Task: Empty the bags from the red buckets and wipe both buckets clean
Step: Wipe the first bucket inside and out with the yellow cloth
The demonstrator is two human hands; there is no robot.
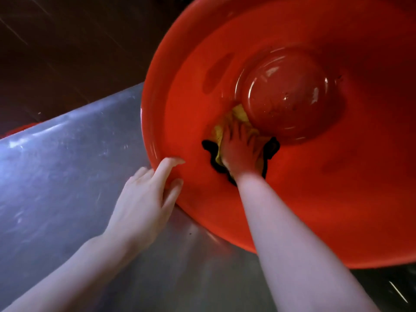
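Observation:
A large red bucket [315,199] lies tilted on its side with its mouth toward me, filling the right of the view. Its round bottom [286,93] shines deep inside. My right hand [239,149] reaches into the bucket and presses a yellow cloth with a black edge [236,118] flat against the inner wall, just below the bottom. My left hand [148,199] grips the bucket's rim at its lower left, with the thumb and a finger curled over the edge. No bag shows inside.
The bucket rests on a scratched metal tabletop [67,165] that runs from the left to the foreground. Dark floor [67,41] lies beyond its far edge. A small red shape [22,129] shows past that edge at the left.

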